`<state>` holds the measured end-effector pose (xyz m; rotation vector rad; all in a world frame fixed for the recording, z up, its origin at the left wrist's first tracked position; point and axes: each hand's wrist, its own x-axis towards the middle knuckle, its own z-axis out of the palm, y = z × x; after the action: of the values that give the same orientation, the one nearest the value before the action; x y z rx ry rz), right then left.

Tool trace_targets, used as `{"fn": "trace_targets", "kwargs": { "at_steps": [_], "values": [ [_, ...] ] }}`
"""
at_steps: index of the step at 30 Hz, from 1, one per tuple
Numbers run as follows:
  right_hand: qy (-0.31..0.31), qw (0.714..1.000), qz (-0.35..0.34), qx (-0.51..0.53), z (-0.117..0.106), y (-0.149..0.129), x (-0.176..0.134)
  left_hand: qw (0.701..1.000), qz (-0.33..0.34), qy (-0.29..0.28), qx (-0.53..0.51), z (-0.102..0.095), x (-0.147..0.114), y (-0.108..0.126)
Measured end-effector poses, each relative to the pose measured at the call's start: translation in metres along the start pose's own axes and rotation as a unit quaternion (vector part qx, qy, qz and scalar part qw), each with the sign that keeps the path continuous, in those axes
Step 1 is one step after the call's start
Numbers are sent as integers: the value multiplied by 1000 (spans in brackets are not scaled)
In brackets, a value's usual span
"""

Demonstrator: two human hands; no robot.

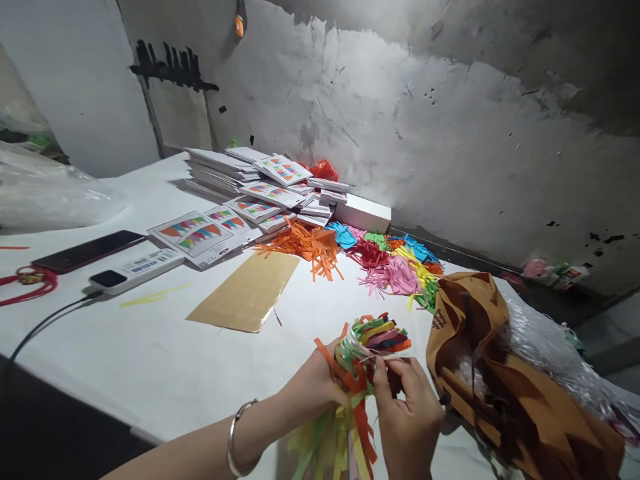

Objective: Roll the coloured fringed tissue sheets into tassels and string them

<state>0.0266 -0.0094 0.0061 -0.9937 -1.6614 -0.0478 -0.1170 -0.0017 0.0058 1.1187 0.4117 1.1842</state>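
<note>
My left hand (pixel 325 370) is closed round a bundle of coloured paper tassels (pixel 345 427), whose yellow, green and orange strips hang down below the grip. The folded tops of the strips stick up and to the right above my fingers, with a pale string or band about them. My right hand (pixel 407 410) is at the right side of the bundle, thumb and index finger pinched on what looks like a thin pale string (pixel 381 357) by the tops. A silver bangle (pixel 235 437) circles my left wrist.
A brown sheet (pixel 245 293) lies beyond my hands. Behind it are loose tassels (pixel 400 273) in several colours and stacked printed cards (pixel 270 193). A phone (pixel 90 250) and a white device (pixel 137 270) with a cable lie left; a brown bag (pixel 470 333) stands right.
</note>
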Motion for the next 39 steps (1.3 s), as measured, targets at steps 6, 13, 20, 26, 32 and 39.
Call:
{"fn": "trace_targets", "kwargs": {
  "at_steps": [6, 13, 20, 26, 32, 39],
  "values": [
    [11, 1000, 13, -10, 14, 4, -9, 994, -24, 53, 92, -9, -6, -18],
    [-66, 995, -76, 2, 13, 20, -19, 981, 4, 57, 186, -7, -6, -7],
    [-148, 983, -44, 97, 4, 12, -7, 982, -2, 21, 186, -8, -8, 3],
    [-293, 951, 83, 41, -3, 13, -7, 992, -9, -39, 116, -13, -14, 4],
    [-305, 948, 24, -87, -2, 12, -9, 985, -129, -114, 22, -30, -21, 6],
    [-217, 971, 66, 76, -2, 20, -20, 978, -109, 117, 136, -33, -22, -10]
  ]
}}
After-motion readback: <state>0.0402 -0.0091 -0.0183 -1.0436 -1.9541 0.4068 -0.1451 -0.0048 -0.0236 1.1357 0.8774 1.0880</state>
